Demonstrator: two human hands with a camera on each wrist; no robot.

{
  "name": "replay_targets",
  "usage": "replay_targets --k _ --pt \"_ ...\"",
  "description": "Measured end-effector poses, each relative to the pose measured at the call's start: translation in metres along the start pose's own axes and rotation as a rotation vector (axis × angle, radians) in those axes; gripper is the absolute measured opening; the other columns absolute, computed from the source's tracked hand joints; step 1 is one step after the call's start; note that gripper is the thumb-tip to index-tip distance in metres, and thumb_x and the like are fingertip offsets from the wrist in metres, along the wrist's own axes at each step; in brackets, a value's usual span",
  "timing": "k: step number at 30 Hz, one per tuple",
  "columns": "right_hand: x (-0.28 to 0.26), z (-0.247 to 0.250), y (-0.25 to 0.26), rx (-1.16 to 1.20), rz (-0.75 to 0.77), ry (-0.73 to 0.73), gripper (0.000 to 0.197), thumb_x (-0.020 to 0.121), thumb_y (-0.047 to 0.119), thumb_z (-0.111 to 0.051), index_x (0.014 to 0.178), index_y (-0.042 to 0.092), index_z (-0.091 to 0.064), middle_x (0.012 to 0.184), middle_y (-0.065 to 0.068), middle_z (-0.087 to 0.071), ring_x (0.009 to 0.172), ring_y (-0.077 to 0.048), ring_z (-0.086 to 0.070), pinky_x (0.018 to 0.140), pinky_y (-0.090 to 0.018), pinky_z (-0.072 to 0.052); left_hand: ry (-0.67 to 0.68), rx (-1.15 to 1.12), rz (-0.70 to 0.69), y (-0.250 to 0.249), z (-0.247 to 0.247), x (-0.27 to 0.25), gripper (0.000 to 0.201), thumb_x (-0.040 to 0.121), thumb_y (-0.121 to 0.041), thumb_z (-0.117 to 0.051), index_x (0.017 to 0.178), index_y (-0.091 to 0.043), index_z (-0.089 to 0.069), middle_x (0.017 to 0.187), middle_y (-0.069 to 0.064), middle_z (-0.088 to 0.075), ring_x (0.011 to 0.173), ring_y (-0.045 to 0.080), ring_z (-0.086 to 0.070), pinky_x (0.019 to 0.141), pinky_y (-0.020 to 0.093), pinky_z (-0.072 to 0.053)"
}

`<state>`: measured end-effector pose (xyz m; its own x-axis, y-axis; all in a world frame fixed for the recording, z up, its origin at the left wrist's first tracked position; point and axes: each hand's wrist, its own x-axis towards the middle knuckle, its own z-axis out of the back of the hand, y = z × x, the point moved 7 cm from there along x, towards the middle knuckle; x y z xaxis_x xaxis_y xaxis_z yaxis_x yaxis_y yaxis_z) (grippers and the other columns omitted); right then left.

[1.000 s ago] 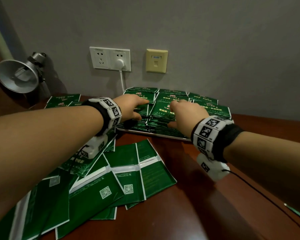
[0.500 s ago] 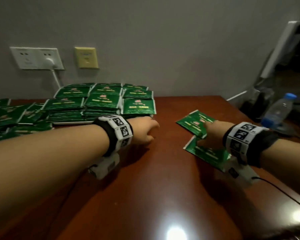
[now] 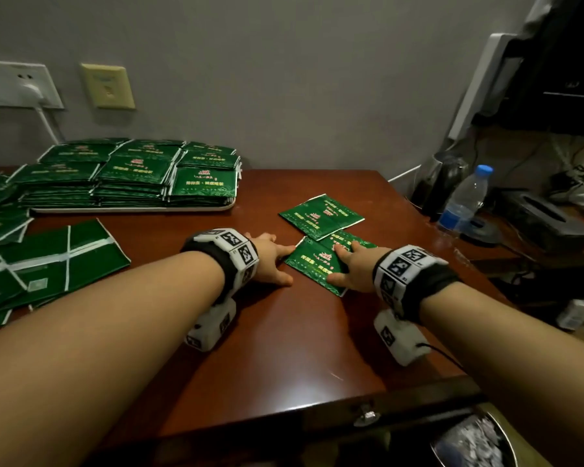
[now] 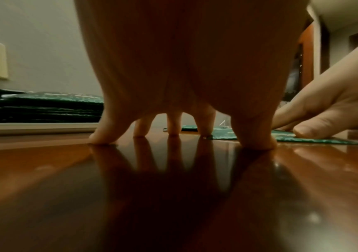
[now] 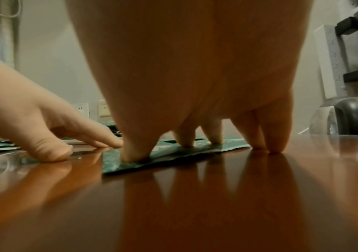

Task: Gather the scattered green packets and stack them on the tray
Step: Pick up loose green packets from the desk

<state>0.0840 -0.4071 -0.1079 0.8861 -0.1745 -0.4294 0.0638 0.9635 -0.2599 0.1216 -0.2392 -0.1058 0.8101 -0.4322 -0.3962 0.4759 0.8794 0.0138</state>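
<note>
A white tray (image 3: 132, 210) at the back left carries several stacks of green packets (image 3: 132, 170). More loose packets (image 3: 48, 261) lie left of centre. On the right lie three packets: one alone (image 3: 321, 215) and two overlapping (image 3: 312, 264). My right hand (image 3: 341, 264) presses on the overlapping pair; in the right wrist view the right hand (image 5: 199, 146) has thumb and two fingers on the packet (image 5: 173, 153) and two on the wood. My left hand (image 3: 277, 261) rests spread fingertips on the table at the packet's left edge. The left wrist view shows the left hand (image 4: 182, 136) against that packet (image 4: 303, 138).
A water bottle (image 3: 466, 197) and a black kettle (image 3: 442, 183) stand on a lower surface past the table's right edge. Wall sockets (image 3: 14, 84) with a plugged cord sit behind the tray. A bin (image 3: 472, 439) is below the front right corner.
Both hands left the tray stacks and came right. The right hand stays on the loose packets; the left hand has dropped from mid-air onto the table beside them.
</note>
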Motion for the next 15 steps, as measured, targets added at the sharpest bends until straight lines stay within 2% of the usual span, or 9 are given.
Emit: replay_targets --k 2,5,8,11,13,15 --pt "-0.001 0.002 0.0 -0.012 0.003 -0.007 0.085 0.091 0.072 -0.032 0.155 0.029 0.005 0.163 -0.006 -0.001 0.146 -0.033 -0.023 0.113 -0.048 -0.029 -0.004 -0.009 0.011 -0.001 0.001 -0.001 0.081 0.088 -0.062 -0.053 0.153 -0.04 -0.01 0.161 0.011 -0.008 0.146 0.039 -0.012 0.118 0.049 -0.01" --pt "0.001 0.005 -0.002 0.022 -0.005 -0.052 0.092 0.086 0.075 -0.04 0.156 0.029 -0.004 0.161 -0.008 -0.016 0.14 -0.034 -0.033 0.109 -0.048 -0.037 -0.016 -0.034 0.016 -0.002 0.003 -0.003 0.081 0.087 -0.061 -0.055 0.153 -0.039 -0.012 0.161 0.011 -0.008 0.147 0.035 -0.011 0.118 0.047 -0.01" --pt "0.005 0.008 -0.007 0.109 -0.045 -0.121 0.109 0.075 0.078 -0.055 0.155 0.02 -0.011 0.154 -0.01 -0.027 0.135 -0.035 -0.039 0.106 -0.048 -0.04 -0.032 -0.055 0.01 0.0 0.003 -0.002 0.083 0.087 -0.06 -0.058 0.154 -0.038 -0.014 0.161 0.012 -0.009 0.148 0.031 -0.01 0.118 0.044 -0.012" --pt "0.007 0.012 -0.014 0.182 -0.088 -0.159 0.124 0.061 0.085 -0.06 0.152 0.013 -0.017 0.149 -0.013 -0.037 0.133 -0.035 -0.04 0.107 -0.046 -0.038 -0.041 -0.063 0.02 0.001 0.002 -0.001 0.085 0.084 -0.062 -0.059 0.153 -0.039 -0.016 0.161 0.012 -0.011 0.147 0.031 -0.015 0.116 0.041 -0.019" --pt "0.006 0.015 -0.015 0.214 -0.081 -0.131 0.125 0.06 0.085 -0.062 0.151 0.011 -0.019 0.146 -0.012 -0.043 0.131 -0.033 -0.045 0.104 -0.043 -0.039 -0.046 -0.06 0.031 0.002 0.002 -0.001 0.085 0.084 -0.062 -0.059 0.153 -0.038 -0.017 0.161 0.012 -0.011 0.147 0.031 -0.016 0.116 0.04 -0.02" --pt "0.004 0.018 -0.014 0.21 -0.072 -0.105 0.118 0.059 0.086 -0.061 0.146 0.011 -0.032 0.139 -0.01 -0.051 0.124 -0.031 -0.051 0.101 -0.042 -0.043 -0.056 -0.057 0.038 0.002 0.001 -0.002 0.087 0.084 -0.062 -0.059 0.154 -0.032 -0.016 0.161 0.011 -0.012 0.147 0.029 -0.017 0.116 0.04 -0.02"
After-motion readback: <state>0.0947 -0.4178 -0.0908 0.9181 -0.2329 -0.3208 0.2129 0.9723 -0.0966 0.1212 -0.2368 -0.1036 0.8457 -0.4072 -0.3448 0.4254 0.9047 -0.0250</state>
